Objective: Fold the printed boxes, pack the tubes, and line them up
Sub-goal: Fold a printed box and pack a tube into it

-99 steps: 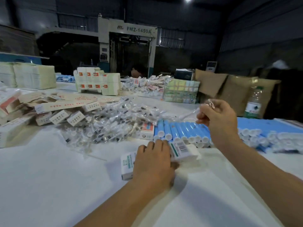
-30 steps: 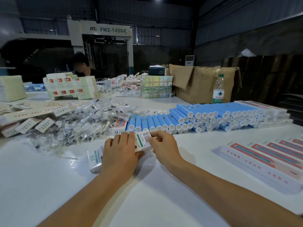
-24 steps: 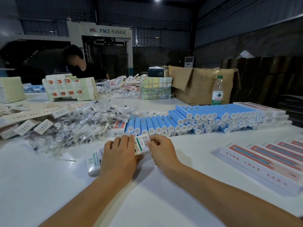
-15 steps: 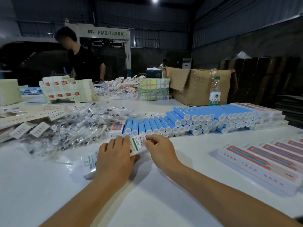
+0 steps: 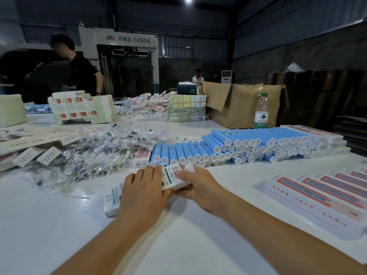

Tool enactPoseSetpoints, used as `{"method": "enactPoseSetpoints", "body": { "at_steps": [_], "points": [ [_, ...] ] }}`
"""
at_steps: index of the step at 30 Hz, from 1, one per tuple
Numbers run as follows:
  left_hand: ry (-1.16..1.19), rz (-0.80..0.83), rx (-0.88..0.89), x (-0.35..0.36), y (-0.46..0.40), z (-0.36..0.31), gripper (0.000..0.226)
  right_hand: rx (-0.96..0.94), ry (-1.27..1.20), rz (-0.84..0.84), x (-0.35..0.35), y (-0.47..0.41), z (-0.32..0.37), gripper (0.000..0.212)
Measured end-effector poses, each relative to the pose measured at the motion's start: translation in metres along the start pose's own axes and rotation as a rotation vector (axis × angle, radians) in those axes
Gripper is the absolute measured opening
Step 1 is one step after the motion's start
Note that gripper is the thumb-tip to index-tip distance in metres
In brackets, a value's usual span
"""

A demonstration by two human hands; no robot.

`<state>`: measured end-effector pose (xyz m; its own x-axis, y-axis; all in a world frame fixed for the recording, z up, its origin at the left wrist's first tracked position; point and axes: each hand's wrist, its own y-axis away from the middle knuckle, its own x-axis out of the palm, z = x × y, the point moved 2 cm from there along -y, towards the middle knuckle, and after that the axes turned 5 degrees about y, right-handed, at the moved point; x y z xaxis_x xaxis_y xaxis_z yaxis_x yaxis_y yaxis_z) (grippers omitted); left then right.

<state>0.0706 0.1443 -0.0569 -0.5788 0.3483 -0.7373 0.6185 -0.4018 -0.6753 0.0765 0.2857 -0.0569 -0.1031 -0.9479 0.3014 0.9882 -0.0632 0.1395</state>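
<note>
Now, both hands on one printed box at centre frame, on the white table (image 5: pixel 59 225).

Across the right half, the stack of blue tubes (image 5: pixel 248 143) lies in rows; the heap of bagged parts (image 5: pixel 95 153) spreads at middle left. The printed box (image 5: pixel 172 176) lies on the table: left hand (image 5: pixel 143 192) laid over it, fingers curled across its top; right hand (image 5: pixel 200 185) pinching its right end, thumb on the barcode face.
</note>
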Motion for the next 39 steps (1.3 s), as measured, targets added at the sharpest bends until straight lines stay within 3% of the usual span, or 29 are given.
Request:
{"method": "enactPoseSetpoints", "body": {
  "at_steps": [5,9,13,17,20,22,28,39],
  "points": [
    [-0.01,0.025,0.011,0.002,0.002,-0.005,0.066,-0.12,0.287,-0.155,0.009,0.005,-0.003,0.015],
    [-0.025,-0.007,0.029,-0.002,0.002,-0.01,0.063,-0.397,1.048,-0.335,0.018,0.014,-0.008,0.015],
    [-0.03,-0.024,0.014,-0.003,0.004,-0.011,0.065,-0.458,1.196,-0.361,0.022,0.016,-0.011,0.035],
    [-0.027,-0.025,0.011,-0.003,0.005,-0.01,0.066,-0.48,1.052,-0.278,0.021,0.022,-0.007,0.035],
    [0.013,-0.006,-0.043,-0.004,0.003,-0.005,0.058,-0.359,0.574,-0.203,0.016,0.019,0.003,0.035],
    [0.023,-0.02,-0.058,-0.006,0.001,-0.002,0.059,-0.281,0.386,-0.146,0.013,0.016,0.009,0.029],
    [0.033,-0.019,-0.06,-0.008,0.001,0.001,0.061,-0.355,0.36,-0.061,0.011,0.014,0.008,0.026],
    [0.06,-0.019,-0.036,-0.013,0.002,0.002,0.066,-0.329,0.377,-0.087,0.008,0.014,0.011,0.033]
  ]
}}
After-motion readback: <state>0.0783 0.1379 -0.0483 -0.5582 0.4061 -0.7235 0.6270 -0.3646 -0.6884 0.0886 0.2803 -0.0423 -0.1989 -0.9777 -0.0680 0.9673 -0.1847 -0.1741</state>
